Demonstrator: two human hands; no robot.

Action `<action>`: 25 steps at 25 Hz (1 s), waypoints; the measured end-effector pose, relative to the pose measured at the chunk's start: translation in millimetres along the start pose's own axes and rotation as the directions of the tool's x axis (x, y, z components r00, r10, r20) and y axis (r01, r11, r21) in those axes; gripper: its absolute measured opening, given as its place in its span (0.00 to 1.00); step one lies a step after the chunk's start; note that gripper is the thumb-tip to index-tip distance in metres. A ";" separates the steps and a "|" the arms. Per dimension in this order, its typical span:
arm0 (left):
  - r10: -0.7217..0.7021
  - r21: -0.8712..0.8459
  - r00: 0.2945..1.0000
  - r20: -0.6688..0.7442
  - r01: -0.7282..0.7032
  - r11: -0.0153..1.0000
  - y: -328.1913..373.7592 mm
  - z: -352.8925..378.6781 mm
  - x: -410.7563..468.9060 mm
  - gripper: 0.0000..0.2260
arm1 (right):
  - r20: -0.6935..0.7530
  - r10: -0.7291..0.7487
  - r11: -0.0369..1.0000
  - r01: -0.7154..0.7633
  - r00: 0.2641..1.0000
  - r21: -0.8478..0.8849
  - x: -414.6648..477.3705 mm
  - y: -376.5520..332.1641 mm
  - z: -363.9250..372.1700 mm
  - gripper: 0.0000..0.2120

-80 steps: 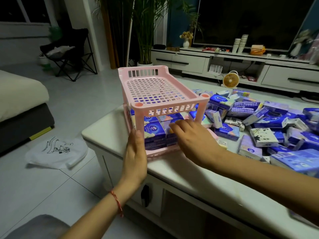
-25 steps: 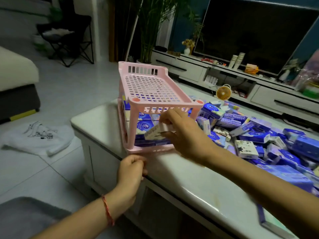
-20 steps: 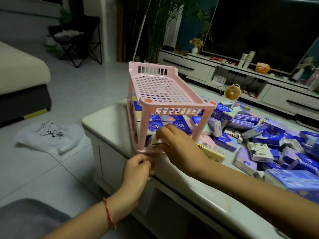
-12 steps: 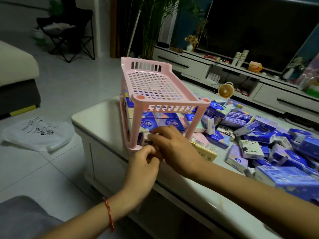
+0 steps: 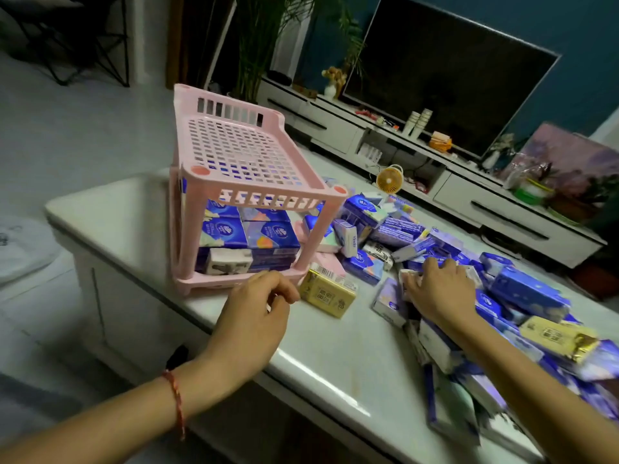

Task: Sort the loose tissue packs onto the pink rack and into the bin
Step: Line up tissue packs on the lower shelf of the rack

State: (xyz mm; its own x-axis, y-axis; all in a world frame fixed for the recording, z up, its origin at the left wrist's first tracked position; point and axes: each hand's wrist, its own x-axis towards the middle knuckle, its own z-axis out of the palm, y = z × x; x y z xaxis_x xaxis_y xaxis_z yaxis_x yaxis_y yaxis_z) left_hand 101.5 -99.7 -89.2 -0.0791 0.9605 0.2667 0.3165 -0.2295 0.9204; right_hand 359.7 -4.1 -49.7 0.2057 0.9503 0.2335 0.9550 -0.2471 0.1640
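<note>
Pink rack [image 5: 248, 169]: two-tier plastic, upright at the left end of the white table [image 5: 134, 222], one short end toward me.
Lower tier: tissue packs [image 5: 249, 234] stacked in layers, mostly blue wrappers. A white pack [image 5: 229, 261] with dark print lies at the front of the tier.
Loose packs [image 5: 435, 242]: a wide heap on the table to the right of the rack, blue and lilac wrappers, running to the right edge of view.
Yellow pack [image 5: 326, 293]: flat on the table just beside the rack's near right leg. I cannot tell whether they touch.
Left hand [image 5: 254, 316]: hovers over the table in front of the rack's near right corner. Fingers loosely curled, thumb close to forefinger, fingertips near the yellow pack. I see nothing held.
Right hand [image 5: 435, 289]: palm down on the near edge of the heap, fingers bent over a pale pack [image 5: 410, 277]. The frame is blurred here, so I cannot tell whether it grips or only rests.
Left wrist: red string [image 5: 176, 400] tied round it.
Second yellow pack [image 5: 559, 339]: on the heap, right of the right forearm.
Beyond the table: small orange fan [image 5: 388, 179], then a low white TV cabinet [image 5: 502, 209] carrying a dark television [image 5: 445, 78] and stacked paper cups [image 5: 418, 120]. A potted palm [image 5: 268, 38] stands at its left end.
Floor, left: white bag [image 5: 20, 246], blurred.
</note>
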 end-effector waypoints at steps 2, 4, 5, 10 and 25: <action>0.206 0.174 0.978 0.013 -0.205 0.963 1.4 -1.2 -0.4 0.10 | 0.067 0.006 1.000 -0.008 0.998 0.024 3.0 -2.5 -1.7 0.23; 0.432 0.373 0.902 0.008 -0.403 0.836 0.2 -4.7 1.8 0.09 | 0.079 -0.031 0.997 0.026 0.996 0.070 6.7 -5.9 -4.6 0.20; 0.504 0.464 0.863 0.005 -0.449 0.764 -1.4 -6.1 3.1 0.12 | 0.085 -0.052 0.996 0.045 0.995 0.081 7.9 -7.0 -6.2 0.20; 0.371 0.763 0.928 -0.045 -0.208 0.613 -11.5 -12.9 1.1 0.24 | 0.095 -0.133 0.991 0.129 0.987 0.047 -5.8 -21.4 -22.3 0.28; 0.155 0.945 0.983 0.101 -0.144 0.294 -9.9 -40.8 -7.0 0.38 | -0.632 -0.439 0.355 0.770 0.638 0.530 -91.7 -149.3 -26.1 0.19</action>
State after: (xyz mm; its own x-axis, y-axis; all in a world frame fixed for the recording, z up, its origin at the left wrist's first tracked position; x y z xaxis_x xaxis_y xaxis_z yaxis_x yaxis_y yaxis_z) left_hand 60.3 -110.6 -88.5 0.0674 0.9241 0.3761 0.9976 -0.0573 -0.0381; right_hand 192.7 -59.3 -70.5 -0.4232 0.5953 0.6831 0.6108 0.7443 -0.2702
